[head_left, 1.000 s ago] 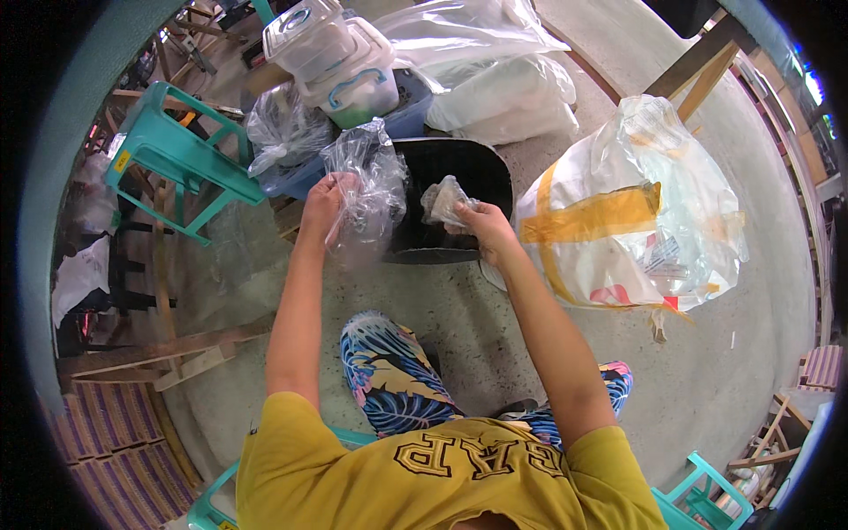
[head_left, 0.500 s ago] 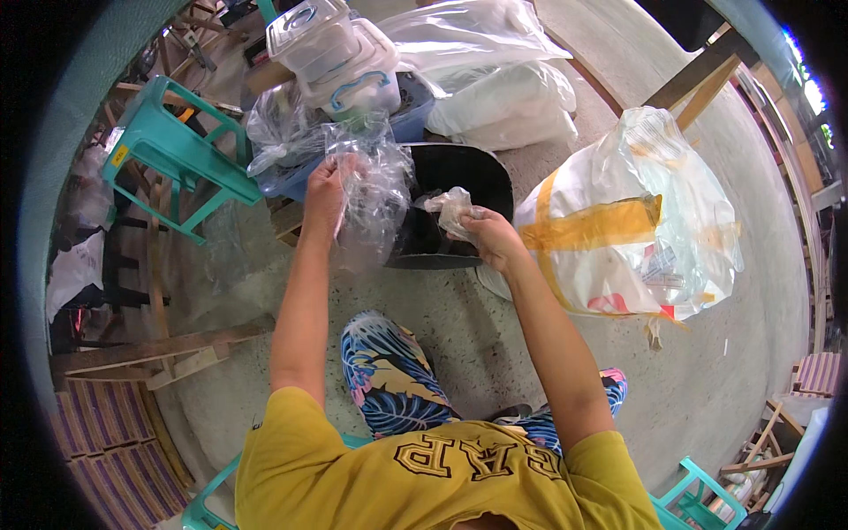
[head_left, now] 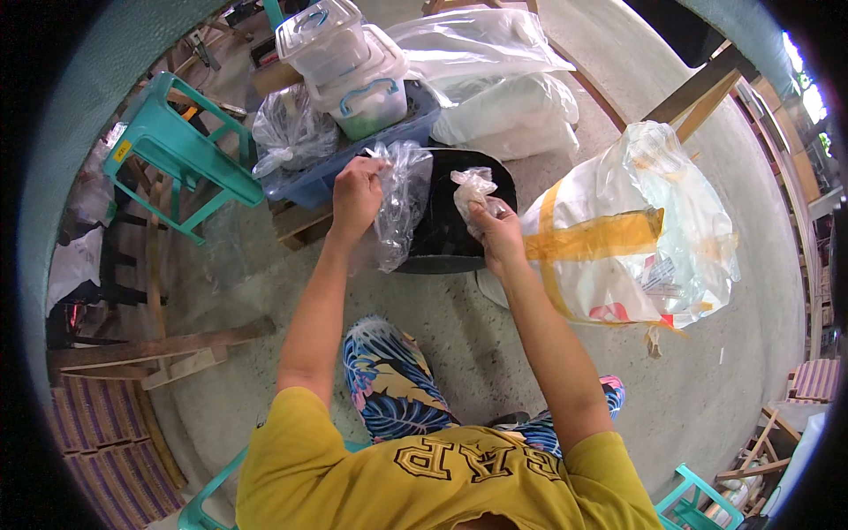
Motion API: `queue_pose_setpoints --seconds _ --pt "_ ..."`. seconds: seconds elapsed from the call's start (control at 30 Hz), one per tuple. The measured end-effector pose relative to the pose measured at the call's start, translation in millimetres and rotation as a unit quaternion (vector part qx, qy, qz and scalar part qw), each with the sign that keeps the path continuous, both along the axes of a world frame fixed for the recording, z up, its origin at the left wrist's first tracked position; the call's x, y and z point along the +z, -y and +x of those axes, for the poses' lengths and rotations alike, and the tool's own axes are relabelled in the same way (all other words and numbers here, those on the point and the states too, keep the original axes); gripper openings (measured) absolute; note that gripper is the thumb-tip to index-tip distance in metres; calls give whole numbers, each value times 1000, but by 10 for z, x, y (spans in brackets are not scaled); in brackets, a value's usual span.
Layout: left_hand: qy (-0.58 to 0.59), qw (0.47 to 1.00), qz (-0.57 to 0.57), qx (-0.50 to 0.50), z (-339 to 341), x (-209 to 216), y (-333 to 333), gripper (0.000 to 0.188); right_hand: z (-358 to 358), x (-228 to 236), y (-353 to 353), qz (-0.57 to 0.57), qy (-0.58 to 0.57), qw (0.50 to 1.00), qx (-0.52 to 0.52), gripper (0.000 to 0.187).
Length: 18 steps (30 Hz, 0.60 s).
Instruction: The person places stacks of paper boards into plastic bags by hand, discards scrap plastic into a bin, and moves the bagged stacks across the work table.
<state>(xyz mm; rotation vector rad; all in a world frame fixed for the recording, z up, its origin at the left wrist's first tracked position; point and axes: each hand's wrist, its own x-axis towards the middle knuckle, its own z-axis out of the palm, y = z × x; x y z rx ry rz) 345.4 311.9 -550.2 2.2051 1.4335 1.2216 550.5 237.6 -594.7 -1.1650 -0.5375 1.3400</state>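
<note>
A clear plastic bag (head_left: 402, 212) hangs crinkled from my left hand (head_left: 358, 196), whose fingers are closed on its upper edge. It covers the left part of a black bin (head_left: 450, 262) standing in front of me. My right hand (head_left: 500, 231) grips a small crumpled bundle of cloudy plastic (head_left: 474, 190) over the right side of the bin's mouth. Whether anything is wrapped inside the bundle I cannot tell. The inside of the bin looks dark, and its contents are hard to make out.
A large white sack (head_left: 609, 274) with yellow tape stands right of the bin. Behind it are a blue tub (head_left: 309, 184), stacked clear boxes (head_left: 358, 93) and filled white plastic bags (head_left: 512, 115). A green stool (head_left: 181, 150) stands at left, near a wooden frame (head_left: 168, 343).
My left hand has moved a little right, and the clear bag has gathered narrower and hangs lower. My right hand has shifted slightly right and up with the crumpled plastic.
</note>
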Motion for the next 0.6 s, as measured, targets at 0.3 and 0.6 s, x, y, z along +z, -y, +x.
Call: queue_pose_setpoints --seconds 0.3,0.6 --pt "246 827 -494 -103 145 58 120 58 -226 201 -13 188 405 889 -103 19" --pt "462 775 -310 -301 -58 11 -171 21 -116 427 -214 241 423 871 -62 43"
